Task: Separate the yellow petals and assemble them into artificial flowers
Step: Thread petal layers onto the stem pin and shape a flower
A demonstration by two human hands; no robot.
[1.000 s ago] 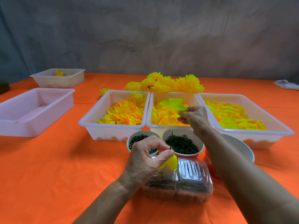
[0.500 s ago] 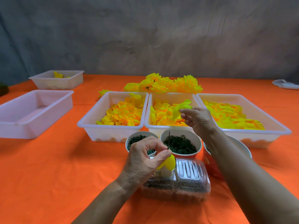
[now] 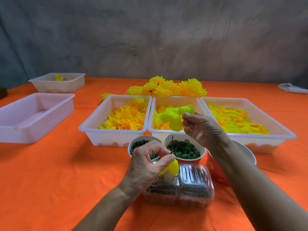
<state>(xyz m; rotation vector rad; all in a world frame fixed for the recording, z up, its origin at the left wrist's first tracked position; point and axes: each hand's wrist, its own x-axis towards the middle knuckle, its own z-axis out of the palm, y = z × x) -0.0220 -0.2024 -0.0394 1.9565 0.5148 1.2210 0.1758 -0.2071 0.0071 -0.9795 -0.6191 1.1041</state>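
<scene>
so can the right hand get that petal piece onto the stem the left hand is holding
Probably yes. The right hand pinches the yellow-green petal piece just above and beyond the thin stem, which sticks up bare from the left hand. Nothing lies between them; the cup of green rings sits lower.

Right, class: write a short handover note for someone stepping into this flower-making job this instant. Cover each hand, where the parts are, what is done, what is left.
Left hand: pinches a thin stem with a yellow bud on it, above the clear box.
Right hand: holds a petal piece lifted over the middle tray.
Parts: petals fill three trays; green rings sit in a cup.
Done: finished flowers are piled behind the trays.
Left: probably thread the petal piece onto the stem, then carry on through the trays.
</scene>
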